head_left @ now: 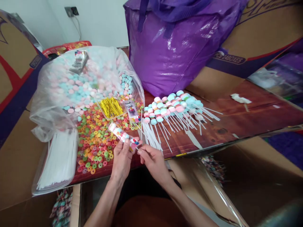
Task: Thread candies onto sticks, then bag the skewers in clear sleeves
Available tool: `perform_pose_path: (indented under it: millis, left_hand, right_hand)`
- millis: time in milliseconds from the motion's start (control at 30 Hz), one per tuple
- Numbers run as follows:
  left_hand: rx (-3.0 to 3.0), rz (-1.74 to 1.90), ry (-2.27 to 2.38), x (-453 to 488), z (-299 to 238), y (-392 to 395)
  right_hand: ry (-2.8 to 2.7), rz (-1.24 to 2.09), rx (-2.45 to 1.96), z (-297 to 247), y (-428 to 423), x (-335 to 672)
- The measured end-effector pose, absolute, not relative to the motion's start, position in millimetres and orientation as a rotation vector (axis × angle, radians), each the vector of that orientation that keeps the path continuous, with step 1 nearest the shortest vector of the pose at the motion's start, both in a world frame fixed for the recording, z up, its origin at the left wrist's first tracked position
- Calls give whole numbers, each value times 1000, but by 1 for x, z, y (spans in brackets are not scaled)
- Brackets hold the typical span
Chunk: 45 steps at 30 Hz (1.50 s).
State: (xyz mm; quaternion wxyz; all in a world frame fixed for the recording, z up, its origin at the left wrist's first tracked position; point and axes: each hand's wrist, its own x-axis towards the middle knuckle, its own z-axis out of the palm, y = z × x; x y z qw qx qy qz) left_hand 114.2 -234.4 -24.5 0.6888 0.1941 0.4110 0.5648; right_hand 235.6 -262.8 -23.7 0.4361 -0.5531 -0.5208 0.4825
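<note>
My left hand (121, 159) is closed around a candy skewer in a clear wrapper (121, 135), a stick strung with pastel sweets that points up and to the left. My right hand (151, 159) pinches the skewer's lower end near the stick, fingers pressed together. Both hands hover over the table's front edge, just in front of a heap of small coloured ring candies (97, 138). To the right lies a fan of finished marshmallow sticks (175, 110) with white stems pointing toward me.
A big clear bag of pastel marshmallows (80, 82) sits at the back left. A packet of gold twist ties (111, 107) rests on the rings. White sticks in a plastic bag (59, 157) lie at left. A purple bag (175, 47) stands behind. Cardboard boxes (260, 31) surround the table.
</note>
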Motion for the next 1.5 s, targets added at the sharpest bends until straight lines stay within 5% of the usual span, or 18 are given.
perform_pose_path:
  millis: [300, 500, 600, 767, 1500]
  left_hand:
    - [530, 1350, 946, 101, -14, -240]
    - [555, 1387, 810, 69, 0, -241]
    - [504, 1566, 820, 57, 1, -237]
    - [337, 1568, 957, 52, -10, -231]
    - [364, 1507, 936, 57, -22, -234]
  right_hand:
    - [-1338, 1304, -1190, -8, -244, 207]
    - [-1488, 1703, -1049, 13, -216, 193]
    - [-2089, 1115, -1205, 32, -182, 193]
    - [-2188, 336, -1742, 46, -105, 168]
    - [-2185, 462, -1733, 28, -67, 164]
